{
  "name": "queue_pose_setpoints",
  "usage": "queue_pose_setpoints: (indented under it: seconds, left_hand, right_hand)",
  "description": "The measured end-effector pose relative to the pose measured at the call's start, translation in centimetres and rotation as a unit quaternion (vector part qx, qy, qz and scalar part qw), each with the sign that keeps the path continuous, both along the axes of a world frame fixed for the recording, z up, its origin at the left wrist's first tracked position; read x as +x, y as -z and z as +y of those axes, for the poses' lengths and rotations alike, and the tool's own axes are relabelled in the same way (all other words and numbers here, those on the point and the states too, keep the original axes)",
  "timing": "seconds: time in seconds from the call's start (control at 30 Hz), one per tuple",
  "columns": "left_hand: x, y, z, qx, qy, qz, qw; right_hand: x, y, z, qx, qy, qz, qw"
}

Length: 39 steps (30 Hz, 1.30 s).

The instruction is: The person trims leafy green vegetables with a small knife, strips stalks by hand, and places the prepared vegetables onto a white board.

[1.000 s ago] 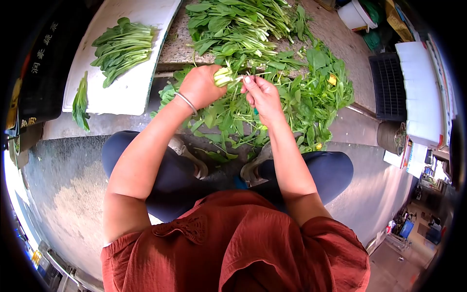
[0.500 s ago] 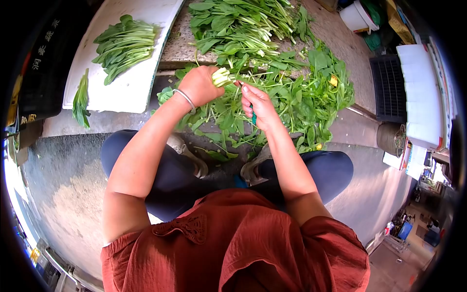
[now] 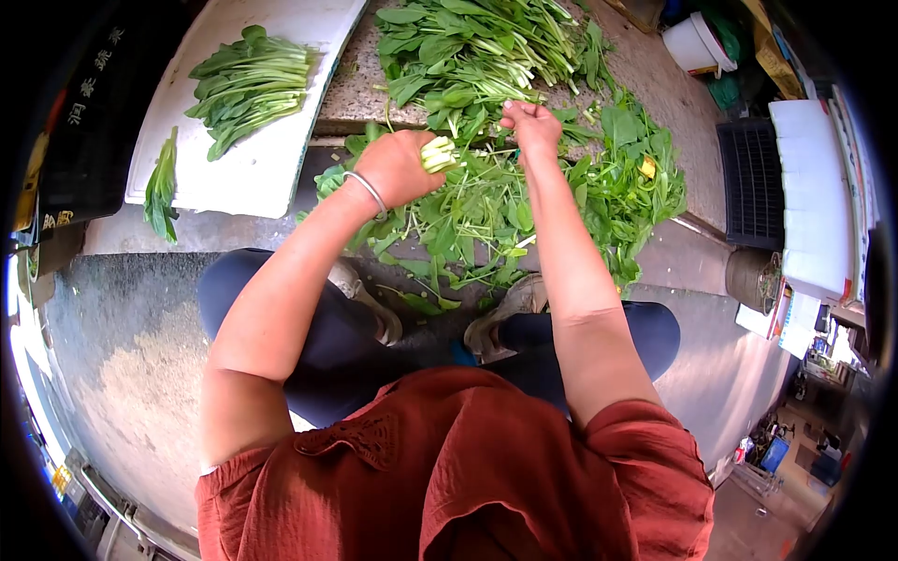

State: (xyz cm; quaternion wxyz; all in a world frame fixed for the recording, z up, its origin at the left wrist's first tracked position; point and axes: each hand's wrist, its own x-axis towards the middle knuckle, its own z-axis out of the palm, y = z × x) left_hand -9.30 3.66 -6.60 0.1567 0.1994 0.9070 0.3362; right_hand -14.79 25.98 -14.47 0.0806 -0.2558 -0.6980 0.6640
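My left hand [image 3: 400,168], with a bangle at the wrist, is closed around a bunch of leafy greens [image 3: 438,154]; the pale stalk ends point right and most of its leaves are hidden. My right hand [image 3: 531,126] is at the near edge of the big pile of greens [image 3: 468,47], thumb and fingers drawn together. A bit of the green handle of a small knife [image 3: 518,153] shows below its palm; the blade is hidden. Loose leaves and stems [image 3: 477,220] lie heaped below both hands.
A white foam board [image 3: 248,178] at the left bears a stack of greens [image 3: 257,89] and one separate stalk [image 3: 162,192]. To the right stand a white bucket [image 3: 697,45], a black crate [image 3: 751,182] and a white foam box [image 3: 809,187]. My shoes [image 3: 500,318] are close below the heap.
My right hand has moved up and right, away from the stalk ends, to the edge of the big pile. My left hand still grips its bunch, slightly further right.
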Motion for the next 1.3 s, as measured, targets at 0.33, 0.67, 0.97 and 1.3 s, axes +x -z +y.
queue_pose_setpoints:
  seconds: [0.33, 0.67, 0.97, 1.3]
  left_hand:
    - [0.2, 0.4, 0.2, 0.034, -0.004, 0.068, 0.997]
    - [0.7, -0.7, 0.1, 0.148, 0.044, -0.098, 0.983]
    - [1.2, -0.1, 0.8, 0.139, 0.031, -0.092, 0.986]
    - [0.7, 0.1, 0.5, 0.262, -0.026, -0.192, 0.945]
  right_hand:
    - [3.0, -6.3, 3.1, -0.033, -0.064, 0.010, 0.997]
    - [7.9, -5.2, 2.2, -0.145, -0.183, -0.007, 0.972]
    - [11.7, -7.1, -1.2, -0.098, -0.278, -0.028, 0.955]
    - [13.6, -7.9, -3.3, -0.137, -0.284, 0.077, 0.946]
